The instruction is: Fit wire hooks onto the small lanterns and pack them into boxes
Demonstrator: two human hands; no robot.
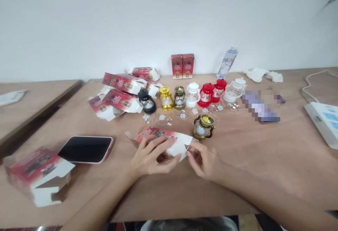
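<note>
A red and white printed carton (182, 143) lies flat in front of me, its white flaps toward the right. My left hand (155, 153) is wrapped over its middle, thumb on the near edge. With thumb and fingers pinched, my right hand (204, 159) holds the white flap at the carton's right end. Just behind that hand stands a black and gold lantern (202, 127). Farther back is a row of small lanterns, among them a black one (147, 101), a yellow one (166, 98), a white one (193, 95) and a red one (206, 95).
A phone (86, 149) and an open red carton (39, 174) lie at the left. More cartons (121, 99) are piled behind them. Two upright red boxes (182, 66), a bottle (227, 62) and tissues (256, 74) are near the wall. A white power strip (324, 120) sits at the right.
</note>
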